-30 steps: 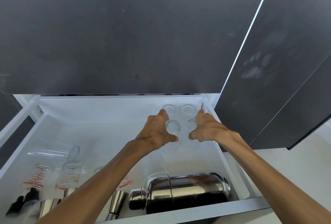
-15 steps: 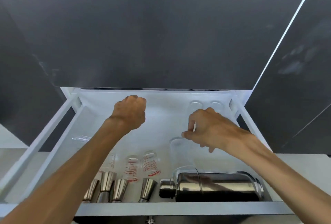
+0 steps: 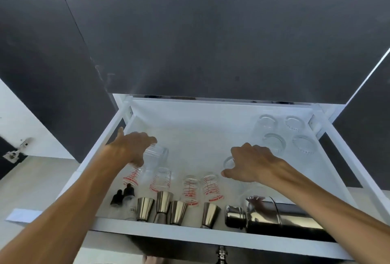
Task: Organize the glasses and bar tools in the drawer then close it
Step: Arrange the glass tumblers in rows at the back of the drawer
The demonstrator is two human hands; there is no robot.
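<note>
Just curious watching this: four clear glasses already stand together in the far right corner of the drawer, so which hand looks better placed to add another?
Probably the right hand: it is on a clear glass just beside the group of four glasses. The left hand is far across.

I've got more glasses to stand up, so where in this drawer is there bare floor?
Bare floor runs along the back wall, between the left hand and the four clear glasses back right. The front row of measuring glasses, jiggers and shaker is crowded.

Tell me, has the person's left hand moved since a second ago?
Yes. The left hand left the four clear glasses in the white drawer's back right corner and crossed to the left side, onto a clear ribbed glass.
</note>
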